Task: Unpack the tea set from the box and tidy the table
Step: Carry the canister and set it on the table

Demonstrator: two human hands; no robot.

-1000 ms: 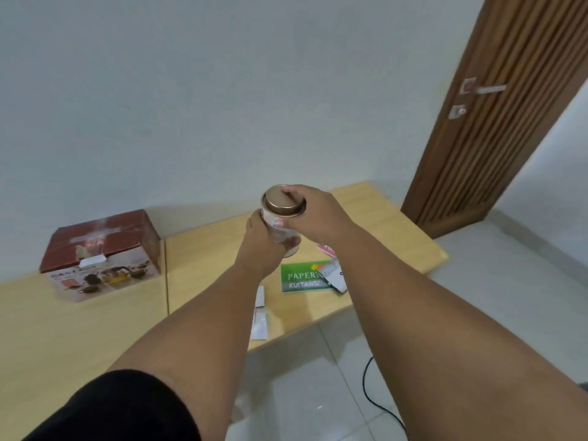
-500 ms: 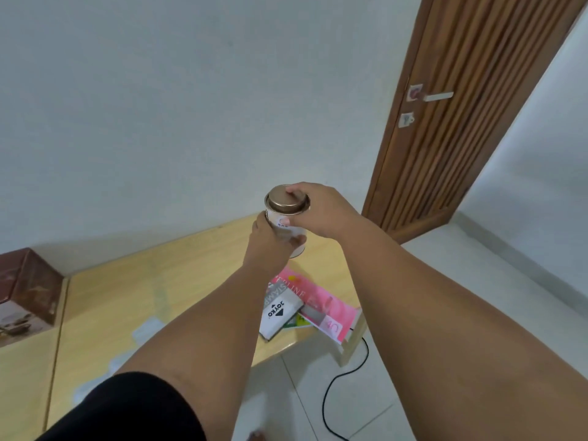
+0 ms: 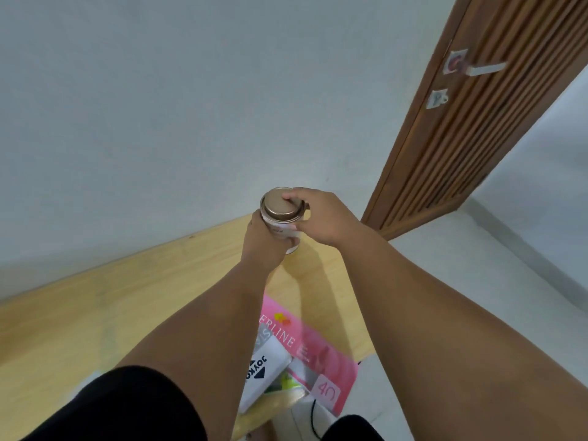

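Note:
A small white tin [image 3: 280, 222] with a bronze lid is held up over the far right corner of the wooden table [image 3: 133, 294]. My left hand [image 3: 264, 241] wraps around the tin's body from below. My right hand [image 3: 318, 216] grips the lid's rim from the right, fingers over its top. The tin's lower part is hidden behind my left hand. The tea set box is out of view.
A pink paper pad [image 3: 311, 354], a white packet printed "JOYKO" [image 3: 264, 374] and something green under it lie near the table's front right edge. A black cable [image 3: 313, 418] runs on the tiled floor. A slatted wooden door [image 3: 471, 116] stands at the right.
My view has swung right and come closer to the table's right end; the red tea set box has left the frame. Both hands keep the same hold on the tin.

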